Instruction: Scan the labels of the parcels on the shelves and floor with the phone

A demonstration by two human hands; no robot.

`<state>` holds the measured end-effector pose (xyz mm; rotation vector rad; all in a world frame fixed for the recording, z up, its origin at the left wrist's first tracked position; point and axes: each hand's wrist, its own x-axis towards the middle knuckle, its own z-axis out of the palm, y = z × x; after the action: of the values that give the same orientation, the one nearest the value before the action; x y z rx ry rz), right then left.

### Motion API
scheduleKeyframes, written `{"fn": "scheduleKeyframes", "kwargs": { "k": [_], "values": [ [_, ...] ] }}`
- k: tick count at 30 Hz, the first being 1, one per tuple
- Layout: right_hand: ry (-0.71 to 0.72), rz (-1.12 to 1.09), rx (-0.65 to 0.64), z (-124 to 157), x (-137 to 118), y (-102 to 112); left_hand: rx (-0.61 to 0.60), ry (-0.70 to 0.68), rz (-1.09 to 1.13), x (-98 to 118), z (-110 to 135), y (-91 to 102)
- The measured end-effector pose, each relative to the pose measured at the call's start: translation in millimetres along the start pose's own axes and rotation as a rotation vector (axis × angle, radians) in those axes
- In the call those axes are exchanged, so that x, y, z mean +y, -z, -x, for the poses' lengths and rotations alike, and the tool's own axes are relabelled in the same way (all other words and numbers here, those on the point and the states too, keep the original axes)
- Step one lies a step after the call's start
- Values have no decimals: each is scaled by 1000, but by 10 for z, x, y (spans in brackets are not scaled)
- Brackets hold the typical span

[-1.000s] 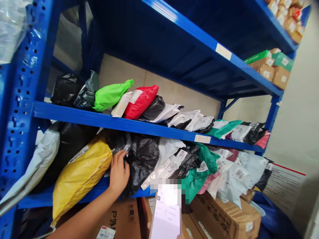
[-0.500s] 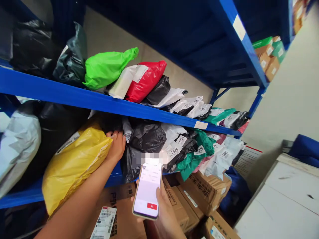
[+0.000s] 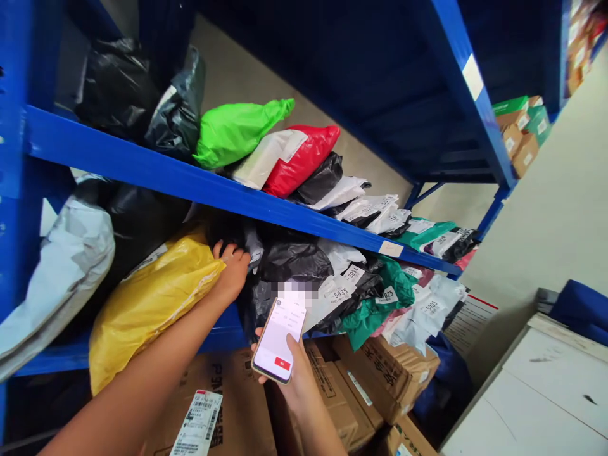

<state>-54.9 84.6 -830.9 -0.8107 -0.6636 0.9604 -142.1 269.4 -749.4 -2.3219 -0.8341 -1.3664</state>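
So far nothing is lifted off the lower shelf. The left hand is pushed in between the yellow bag and the black bag, its grip apart, with fingers laid on the plastic and clasping nothing. The right hand, grip clamped on a lit phone, holds it just below the shelf edge; its screen text is unreadable. Stickers on parcels to the right read 5034, 5035, 5025 and 5005.

green parcel, red parcel, cardboard boxes
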Motion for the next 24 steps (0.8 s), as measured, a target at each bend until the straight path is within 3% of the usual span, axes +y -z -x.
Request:
{"fn": "scheduleKeyframes", "kwargs": {
  "k": [2, 4, 8, 10, 15, 17, 20, 24],
  "values": [
    [-5, -10, 6, -32, 8, 24, 119, 62, -7, -14, 26, 39],
    [-14, -20, 15, -44, 0, 51, 234, 23, 18, -36, 45, 104],
    [-31, 6, 34, -30, -51, 73, 430, -436, 215, -61, 132, 249],
    [-51, 21, 31, -26, -69, 71, 440, -523, 279, -6, 241, 293],
    [-61, 18, 94, -84, 8, 145, 327, -364, 560, 384, 638, 361],
    [-35, 15, 129, -94, 45, 220, 172, -261, 732, 509, 755, 390],
    [-23, 17, 131, -17, -30, 335, -89, -83, 874, 528, 833, 399],
    [57, 108, 87, 255, -399, 418, -296, 74, 829, 490, 805, 387]
  ]
}}
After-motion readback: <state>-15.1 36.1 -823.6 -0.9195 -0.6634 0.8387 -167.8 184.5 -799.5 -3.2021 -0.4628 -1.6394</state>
